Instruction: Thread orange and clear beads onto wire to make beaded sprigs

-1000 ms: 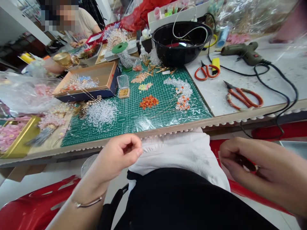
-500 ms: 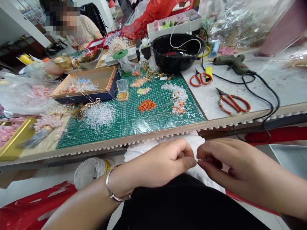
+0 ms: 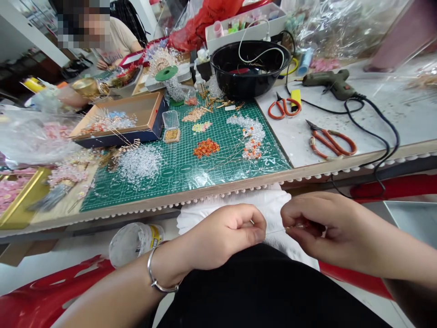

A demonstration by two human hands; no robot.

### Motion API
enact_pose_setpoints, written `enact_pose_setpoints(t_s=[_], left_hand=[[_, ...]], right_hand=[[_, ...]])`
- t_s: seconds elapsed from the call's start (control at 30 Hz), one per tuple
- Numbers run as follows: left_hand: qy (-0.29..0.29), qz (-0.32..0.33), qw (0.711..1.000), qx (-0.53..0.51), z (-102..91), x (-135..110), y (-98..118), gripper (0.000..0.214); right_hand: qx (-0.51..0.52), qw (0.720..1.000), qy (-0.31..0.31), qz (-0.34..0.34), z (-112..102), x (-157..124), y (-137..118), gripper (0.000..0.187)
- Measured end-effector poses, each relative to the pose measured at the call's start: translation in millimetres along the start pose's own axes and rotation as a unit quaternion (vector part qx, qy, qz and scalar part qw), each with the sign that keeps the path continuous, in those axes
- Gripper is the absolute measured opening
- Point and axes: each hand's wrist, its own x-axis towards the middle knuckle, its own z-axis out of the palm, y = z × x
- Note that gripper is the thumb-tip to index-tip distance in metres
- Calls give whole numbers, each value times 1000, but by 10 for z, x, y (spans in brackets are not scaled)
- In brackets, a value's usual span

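Above my lap, my left hand [image 3: 227, 237] pinches one end of a fine pale wire [image 3: 275, 232] between thumb and forefinger. The wire runs straight across a short gap to my right hand [image 3: 327, 228], which is closed on its other end. A little gold-coloured strand shows at the right fingertips; the rest of it is hidden in the fingers. Beyond the hands, on a green cutting mat [image 3: 170, 187], lie a heap of clear beads [image 3: 139, 163], orange-red beads [image 3: 206, 148] and wired clear-and-orange bead sprigs [image 3: 252, 148].
Orange-handled pliers [image 3: 332, 141], small scissors [image 3: 284, 107] and a glue gun [image 3: 331, 84] with a trailing cable lie at the right. A black bowl [image 3: 249, 84] and an open box [image 3: 150, 120] stand behind. Another person [image 3: 119, 41] sits at the far left.
My hands have moved apart, the left one drawing away to the left. A stretch of wire now shows between them where the fingertips nearly met before.
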Motion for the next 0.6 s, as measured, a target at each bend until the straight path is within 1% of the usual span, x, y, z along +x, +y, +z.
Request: enact_pose_setpoints(t_s=[0.07, 0.1, 0.17, 0.2, 0.27, 0.3, 0.37, 0.43, 0.53, 0.6], left_hand=[[23, -2, 992, -122, 1, 38, -27, 17], [43, 4, 979, -199, -3, 65, -27, 18], [86, 33, 934, -344, -15, 131, 1, 22], [102, 53, 910, -397, -21, 165, 27, 25], [124, 91, 873, -463, -25, 225, 91, 28], [133, 105, 860, -481, -21, 250, 124, 28], [150, 127, 846, -495, 1, 285, 177, 28], [157, 138, 842, -497, 27, 302, 205, 28], [141, 146, 848, -490, 24, 297, 197, 27], [141, 156, 861, -464, -30, 266, 170, 24]], right_hand=[[72, 996, 28, 35, -19, 31, 79, 3], [125, 990, 45, 56, -19, 50, 114, 8], [237, 962, 58, 119, 18, 95, 151, 28], [274, 949, 49, 148, 60, 119, 144, 35], [288, 938, -3, 193, 179, 174, 73, 35], [290, 935, -34, 203, 248, 203, 17, 33], [307, 924, -93, 206, 381, 264, -108, 32], [324, 916, -111, 207, 483, 316, -205, 31], [309, 922, -84, 217, 547, 323, -253, 30], [279, 932, -46, 226, 533, 258, -232, 29]])
